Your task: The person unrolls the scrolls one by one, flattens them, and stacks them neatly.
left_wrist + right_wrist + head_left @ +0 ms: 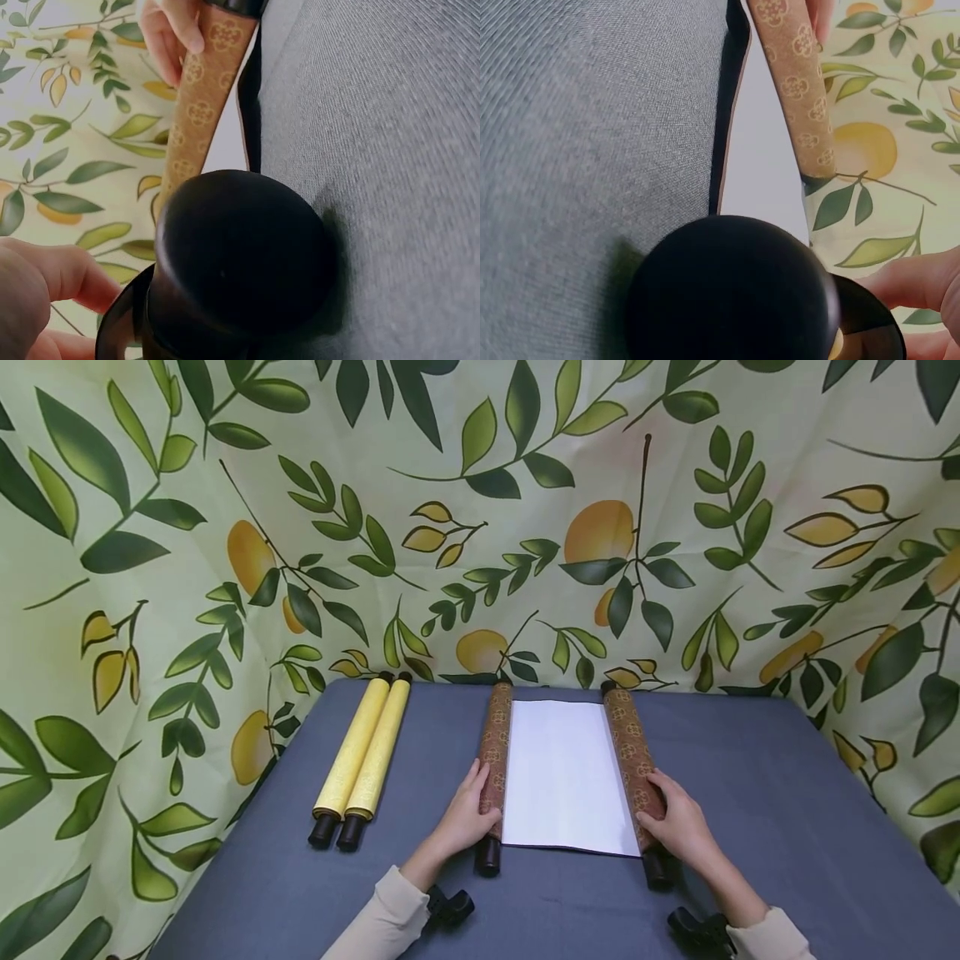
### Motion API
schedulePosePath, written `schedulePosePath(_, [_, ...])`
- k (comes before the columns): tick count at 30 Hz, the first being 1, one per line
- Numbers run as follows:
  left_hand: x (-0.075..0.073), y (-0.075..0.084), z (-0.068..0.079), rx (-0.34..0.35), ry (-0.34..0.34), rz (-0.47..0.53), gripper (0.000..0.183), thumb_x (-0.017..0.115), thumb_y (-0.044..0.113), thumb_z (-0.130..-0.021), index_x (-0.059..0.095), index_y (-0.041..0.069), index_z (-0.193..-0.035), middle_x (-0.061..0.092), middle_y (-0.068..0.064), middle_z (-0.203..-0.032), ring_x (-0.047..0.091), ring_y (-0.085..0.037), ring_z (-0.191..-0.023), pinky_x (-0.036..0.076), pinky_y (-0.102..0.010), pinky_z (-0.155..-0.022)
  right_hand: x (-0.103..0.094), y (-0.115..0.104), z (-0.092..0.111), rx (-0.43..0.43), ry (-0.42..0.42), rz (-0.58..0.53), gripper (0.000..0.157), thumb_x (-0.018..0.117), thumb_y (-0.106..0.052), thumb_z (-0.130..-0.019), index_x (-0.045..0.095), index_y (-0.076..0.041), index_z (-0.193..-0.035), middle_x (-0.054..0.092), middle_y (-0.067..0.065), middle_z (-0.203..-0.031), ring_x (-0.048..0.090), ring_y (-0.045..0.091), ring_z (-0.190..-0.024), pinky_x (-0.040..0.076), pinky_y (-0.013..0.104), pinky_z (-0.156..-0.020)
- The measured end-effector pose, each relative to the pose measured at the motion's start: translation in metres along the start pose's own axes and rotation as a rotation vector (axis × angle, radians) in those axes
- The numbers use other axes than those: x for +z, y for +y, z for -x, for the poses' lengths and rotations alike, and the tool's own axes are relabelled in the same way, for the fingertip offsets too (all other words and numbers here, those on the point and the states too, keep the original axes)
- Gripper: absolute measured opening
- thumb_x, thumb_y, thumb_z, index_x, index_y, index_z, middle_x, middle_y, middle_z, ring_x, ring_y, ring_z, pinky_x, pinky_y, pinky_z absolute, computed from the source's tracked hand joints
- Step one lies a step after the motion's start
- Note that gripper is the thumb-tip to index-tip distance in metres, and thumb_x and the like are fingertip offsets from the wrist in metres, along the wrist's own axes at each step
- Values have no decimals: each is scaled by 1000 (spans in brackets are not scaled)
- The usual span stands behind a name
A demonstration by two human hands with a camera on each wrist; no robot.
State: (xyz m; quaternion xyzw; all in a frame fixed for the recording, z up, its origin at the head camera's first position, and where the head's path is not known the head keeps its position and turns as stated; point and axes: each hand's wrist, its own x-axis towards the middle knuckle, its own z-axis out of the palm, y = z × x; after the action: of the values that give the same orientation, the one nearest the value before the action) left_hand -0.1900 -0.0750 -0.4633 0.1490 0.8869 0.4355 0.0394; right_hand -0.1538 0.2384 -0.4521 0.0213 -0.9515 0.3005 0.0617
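Observation:
A brown scroll with a gold flower pattern lies partly unrolled, its white paper (567, 777) spread between the left roll (496, 727) and the right roll (627, 735). My left hand (465, 814) holds the left roll near its front end, thumb and fingers on either side. Likewise, my right hand (681, 825) grips the lower part of the right roll. Each wrist view is filled low down by a round black end knob, the left one (244, 255) and the right one (731, 292), with only some fingers showing beside it.
Two yellow scrolls (362, 752) with black ends lie side by side at the left on the blue-grey tablecloth (750, 777). Behind the table hangs a leaf-and-fruit patterned cloth (480, 543). A black wrist camera mount (452, 907) sits below my left hand.

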Motion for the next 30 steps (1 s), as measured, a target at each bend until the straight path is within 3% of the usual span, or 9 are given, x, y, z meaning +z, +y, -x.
schedulePosePath(6, [-3, 0, 2, -16, -12, 3, 73, 57, 6, -82, 29, -8, -147, 14, -29, -159, 20, -48, -145, 28, -62, -113, 0, 2, 1, -22, 30, 3, 58, 66, -2, -78, 47, 17, -129, 41, 39, -140, 42, 56, -126, 42, 62, -98])
schedulePosePath(14, [-4, -2, 3, -18, -8, 5, 72, 63, 17, -88, 30, -11, -146, 16, -31, -158, 21, -50, -144, 27, -64, -112, 0, 2, 1, 5, -22, 20, 61, 63, -6, -82, 41, 19, -133, 36, 42, -141, 39, 57, -127, 41, 62, -98])
schedulePosePath(21, [-5, -6, 2, 32, 27, -44, 71, 66, 9, -86, 31, -16, -143, 20, -32, -156, 25, -49, -143, 28, -60, -113, -1, 3, 1, 28, -46, 38, 65, 68, -9, -83, 39, 19, -134, 33, 43, -142, 37, 58, -128, 38, 64, -101])
schedulePosePath(30, [-7, -12, 3, 92, 71, -2, 65, 56, 10, -89, 31, -12, -145, 24, -33, -154, 26, -51, -141, 27, -59, -114, -3, 5, 3, 18, -10, 20, 60, 66, -1, -82, 41, 17, -133, 35, 40, -143, 36, 57, -129, 38, 65, -101])
